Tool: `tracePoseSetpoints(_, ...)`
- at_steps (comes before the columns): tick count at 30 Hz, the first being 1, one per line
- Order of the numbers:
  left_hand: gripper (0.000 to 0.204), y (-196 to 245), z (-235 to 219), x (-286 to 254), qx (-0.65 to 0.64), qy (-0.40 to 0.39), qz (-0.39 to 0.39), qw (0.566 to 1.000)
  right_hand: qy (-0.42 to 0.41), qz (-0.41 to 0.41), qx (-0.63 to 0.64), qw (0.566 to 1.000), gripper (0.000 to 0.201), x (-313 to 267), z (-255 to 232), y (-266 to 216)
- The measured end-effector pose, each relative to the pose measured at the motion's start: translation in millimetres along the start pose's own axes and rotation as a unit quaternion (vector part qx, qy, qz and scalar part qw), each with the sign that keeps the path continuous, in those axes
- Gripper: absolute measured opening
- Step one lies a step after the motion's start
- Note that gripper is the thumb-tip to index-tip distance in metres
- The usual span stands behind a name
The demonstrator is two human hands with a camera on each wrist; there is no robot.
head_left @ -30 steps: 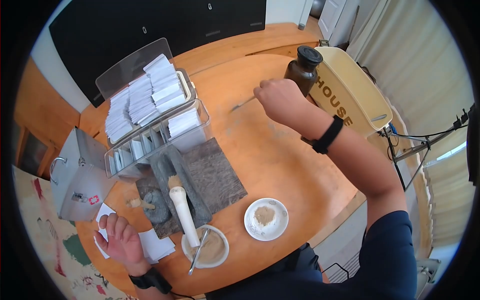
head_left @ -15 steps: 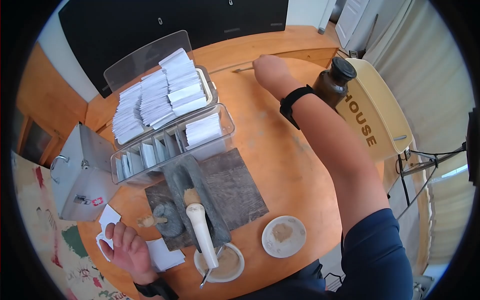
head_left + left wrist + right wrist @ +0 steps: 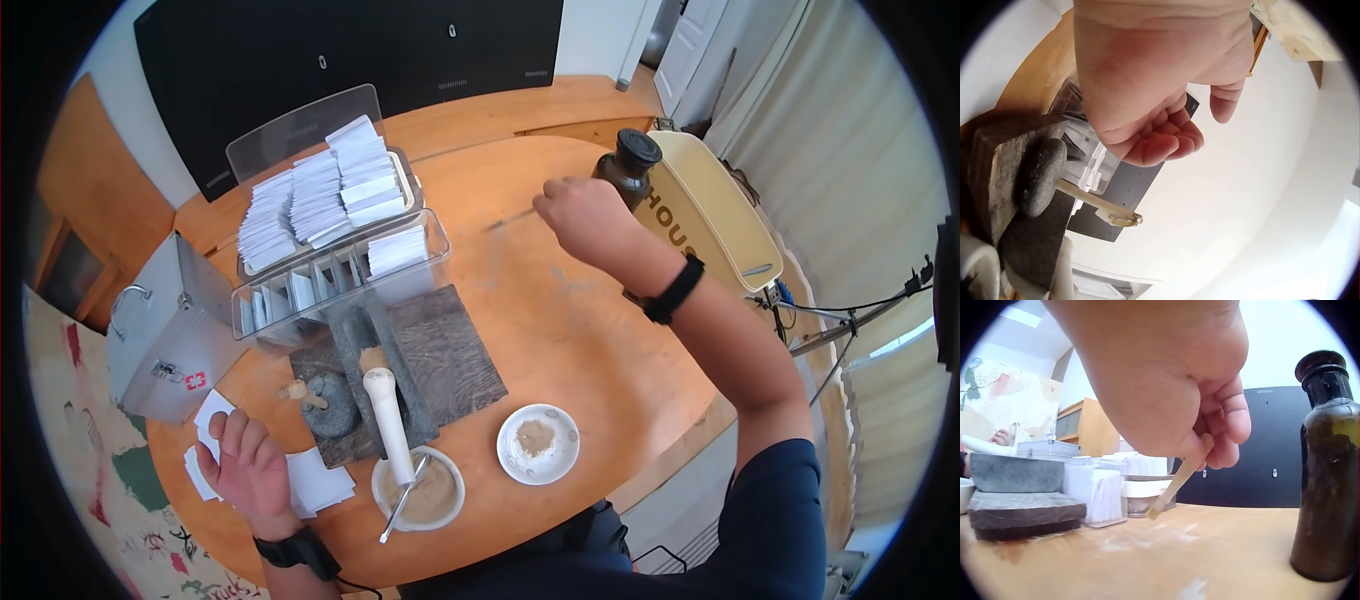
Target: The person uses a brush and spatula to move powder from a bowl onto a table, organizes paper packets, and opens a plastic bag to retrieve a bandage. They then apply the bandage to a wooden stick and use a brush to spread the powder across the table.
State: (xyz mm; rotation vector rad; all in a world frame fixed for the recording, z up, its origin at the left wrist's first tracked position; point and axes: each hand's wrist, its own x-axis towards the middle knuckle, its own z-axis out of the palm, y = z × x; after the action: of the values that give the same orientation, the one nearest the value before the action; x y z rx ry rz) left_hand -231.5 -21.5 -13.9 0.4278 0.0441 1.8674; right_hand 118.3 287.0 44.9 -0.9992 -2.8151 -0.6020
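My right hand point(image 3: 597, 228) is stretched over the far part of the table. It pinches a thin, pale flat stick point(image 3: 1179, 481) between thumb and fingers, its yellowish tip slanting down close over white smears point(image 3: 1191, 591) on the wood. A dark brown glass bottle point(image 3: 1327, 494) with a black stopper stands just right of that hand. My left hand point(image 3: 245, 468) hovers over loose white papers point(image 3: 318, 484) at the table's near left, fingers loosely curled and holding nothing. In the left wrist view a grey stone wheel point(image 3: 1044, 178) with a wooden handle is near it.
A white plate point(image 3: 560, 468) of brown powder and a bowl point(image 3: 462, 490) with a spoon sit near the front edge. A white pestle point(image 3: 389, 425) leans from a stone trough point(image 3: 415, 395). Card boxes point(image 3: 430, 258), a metal case point(image 3: 160, 370) and a yellow bin point(image 3: 715, 200) stand around.
My right hand with the stick swept to the far edge half a second ago, then came back nearer, beside the bottle. The head view shifted too; my left hand stayed much the same.
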Motion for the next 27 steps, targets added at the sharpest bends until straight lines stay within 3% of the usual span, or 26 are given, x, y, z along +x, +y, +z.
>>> tracePoseSetpoints(5,0.023,-0.2,-2.6,0.3,0.010,-0.001,0.000,1.000,0.036,0.073,-0.005,0.997,0.007,67.0,53.6,24.9)
tracePoseSetpoints(7,0.023,-0.9,0.1,0.0,0.009,-0.002,-0.003,1.000,-0.013,0.146,-0.043,0.988,0.014,89.7,73.7,26.8)
tracePoseSetpoints(10,0.023,0.4,-0.3,0.3,0.014,-0.003,0.001,1.000,-0.073,0.144,-0.038,0.986,0.016,104.9,88.4,29.6)
tracePoseSetpoints(16,0.023,0.7,1.8,0.0,0.003,-0.006,0.001,1.000,0.002,-0.004,-0.067,0.998,0.010,39.2,67.6,11.3)
tracePoseSetpoints(18,0.023,-1.2,1.7,-0.4,-0.004,-0.012,-0.004,1.000,0.044,-0.053,0.004,0.998,0.005,-1.0,47.2,2.5)
tracePoseSetpoints(20,0.023,-2.3,0.9,0.3,-0.008,-0.020,-0.008,1.000,0.021,-0.066,0.022,0.997,0.005,-35.5,24.1,-8.9)
tracePoseSetpoints(22,0.024,-2.3,-0.1,-0.6,0.001,-0.027,-0.022,0.999,0.025,-0.060,0.029,0.997,0.006,-48.5,8.2,-12.2)
tracePoseSetpoints(24,0.025,-1.5,-2.0,-1.5,0.001,-0.029,-0.020,0.999,0.022,0.006,-0.015,1.000,0.005,-48.0,6.8,-8.2)
tracePoseSetpoints(27,0.024,-1.2,-0.5,0.1,0.010,-0.030,-0.019,0.999,0.019,0.052,-0.037,0.998,0.005,-12.9,22.3,7.0)
